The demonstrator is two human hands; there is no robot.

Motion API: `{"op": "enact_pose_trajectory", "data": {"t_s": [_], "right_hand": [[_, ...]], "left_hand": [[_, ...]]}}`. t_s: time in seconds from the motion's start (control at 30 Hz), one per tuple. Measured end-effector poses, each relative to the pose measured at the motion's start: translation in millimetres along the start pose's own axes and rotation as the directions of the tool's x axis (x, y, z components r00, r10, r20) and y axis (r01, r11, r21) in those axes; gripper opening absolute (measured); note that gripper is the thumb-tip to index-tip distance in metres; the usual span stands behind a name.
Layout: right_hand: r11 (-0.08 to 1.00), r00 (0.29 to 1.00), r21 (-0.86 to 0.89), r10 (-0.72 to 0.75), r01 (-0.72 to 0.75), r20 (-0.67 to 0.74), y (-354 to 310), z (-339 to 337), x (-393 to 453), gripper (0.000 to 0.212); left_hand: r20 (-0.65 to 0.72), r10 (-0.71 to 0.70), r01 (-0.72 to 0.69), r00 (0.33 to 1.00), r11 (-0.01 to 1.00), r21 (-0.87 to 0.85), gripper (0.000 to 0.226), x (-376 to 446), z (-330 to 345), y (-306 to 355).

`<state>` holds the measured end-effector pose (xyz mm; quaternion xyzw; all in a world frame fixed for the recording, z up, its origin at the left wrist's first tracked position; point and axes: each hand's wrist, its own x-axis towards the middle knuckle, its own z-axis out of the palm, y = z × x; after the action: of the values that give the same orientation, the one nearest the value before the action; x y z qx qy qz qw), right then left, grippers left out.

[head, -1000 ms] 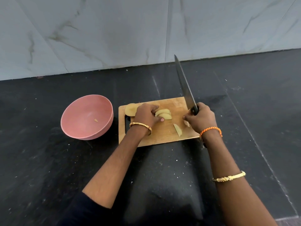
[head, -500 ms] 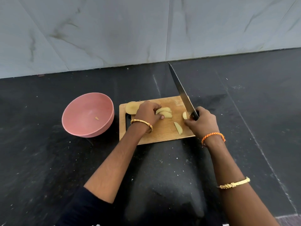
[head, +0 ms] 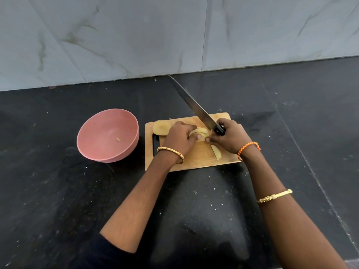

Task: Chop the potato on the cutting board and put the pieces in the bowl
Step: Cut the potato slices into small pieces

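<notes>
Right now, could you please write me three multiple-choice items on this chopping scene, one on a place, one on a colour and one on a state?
1. Where is the bowl relative to the cutting board?
A. left of it
B. on it
C. right of it

2. What colour is the bowl?
A. blue
B. pink
C. white

3. What is the right hand doing?
A. lying flat on the counter
B. reaching into the bowl
C. gripping the knife

Answers:
1 A, the bowl stands on the counter off the board's left edge.
2 B, wall and inside are pink.
3 C, its fingers wrap the black handle, blade angled up.
</notes>
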<state>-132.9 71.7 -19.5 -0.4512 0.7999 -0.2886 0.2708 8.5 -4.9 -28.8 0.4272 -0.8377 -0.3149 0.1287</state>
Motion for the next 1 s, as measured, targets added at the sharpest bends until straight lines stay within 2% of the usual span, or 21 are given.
{"op": "enact_pose_trajectory", "data": {"t_s": [0.17,0.3,0.4,0.5,0.63,0.83,0.93,1.0], "right_hand": [[0.994,0.988,0.025,0.108,-0.106,-0.113,8,0,-18,0.027],[0.982,0.973,0.029,0.19,-0.188,-0.131,11,5,-49,0.038],[0.984,0.973,-0.029,0.17,-0.177,-0.156,12,14,-57,0.029],[0.988,0.971,0.019,0.152,-0.151,-0.183,10,19,-55,0.02],[0.997,0.98,0.057,0.066,-0.057,-0.188,7,21,-47,0.018],[0.957,0.959,-0.151,-0.263,0.246,-0.108,2,18,-26,0.015],[0.93,0.947,-0.234,-0.311,0.285,-0.082,0,18,-21,0.012],[0.934,0.952,-0.241,-0.293,0.263,-0.094,2,18,-21,0.013]], "left_hand": [[-0.099,-0.001,-0.004,0.995,0.999,-0.048,0.044,-4,11,-1],[-0.121,0.004,-0.013,0.993,0.997,-0.074,0.044,-4,12,-2],[-0.143,0.01,-0.023,0.99,0.995,-0.094,0.042,-5,12,-3],[-0.138,0.014,-0.028,0.99,0.994,-0.101,0.041,-5,10,-4],[-0.089,0.031,-0.04,0.996,0.994,-0.099,0.042,-6,6,-6],[-0.039,-0.015,0.009,0.999,0.99,-0.143,0.031,-4,0,-11],[-0.025,-0.033,0.03,0.999,0.992,-0.127,0.021,-4,-1,-11],[-0.013,-0.029,0.027,0.999,0.99,-0.139,0.025,-4,-1,-10]]}}
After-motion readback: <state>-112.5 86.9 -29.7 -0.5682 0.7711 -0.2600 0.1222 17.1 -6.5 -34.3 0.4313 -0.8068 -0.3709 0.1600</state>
